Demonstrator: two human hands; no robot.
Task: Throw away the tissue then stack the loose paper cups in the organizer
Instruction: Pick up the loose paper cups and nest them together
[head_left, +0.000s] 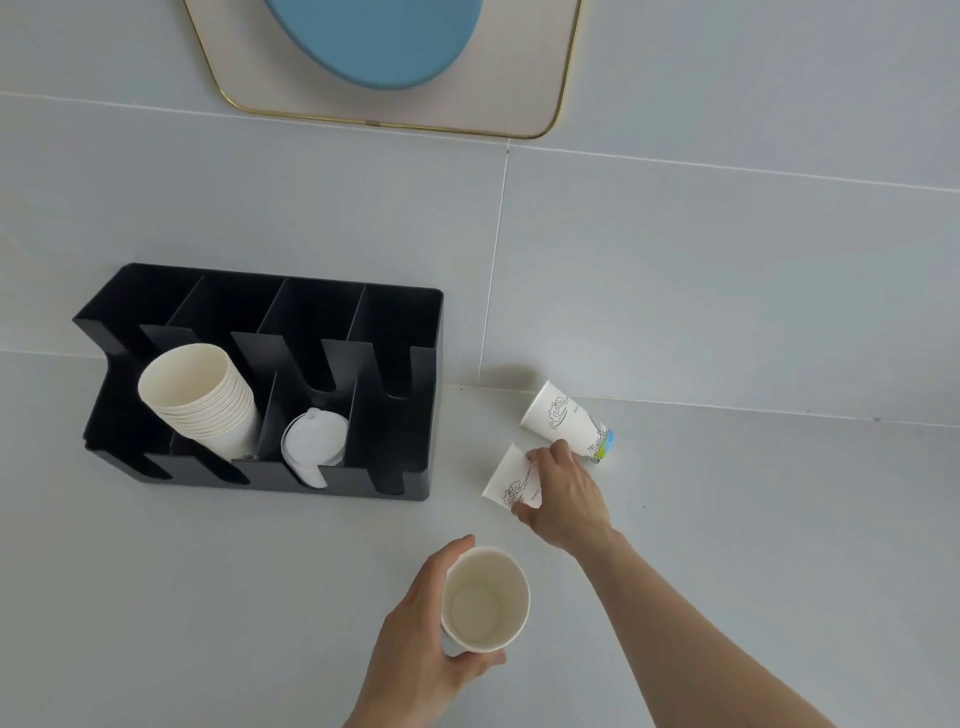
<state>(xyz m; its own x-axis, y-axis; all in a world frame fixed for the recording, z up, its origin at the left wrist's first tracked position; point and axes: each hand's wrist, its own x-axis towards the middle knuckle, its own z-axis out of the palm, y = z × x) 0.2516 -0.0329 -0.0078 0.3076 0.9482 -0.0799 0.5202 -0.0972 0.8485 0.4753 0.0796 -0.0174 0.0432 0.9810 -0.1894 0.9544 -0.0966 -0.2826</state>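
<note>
My left hand (415, 644) holds an upright white paper cup (485, 597) near the bottom middle, its mouth facing up and empty. My right hand (563, 493) grips a printed paper cup (511, 480) lying on its side on the counter. Another printed cup (563, 418) lies on its side just behind it, touching the wall edge. The black organizer (410, 322) stands at the left against the wall, with a stack of white cups (200, 397) in its second slot and white lids (311, 439) in the third. No tissue is in view.
A pale grey counter (208, 597) meets a tiled wall (675, 260). A gold-rimmed mirror (556, 119) hangs high on the wall, reflecting a blue shape. The organizer's first and fourth slots hold nothing.
</note>
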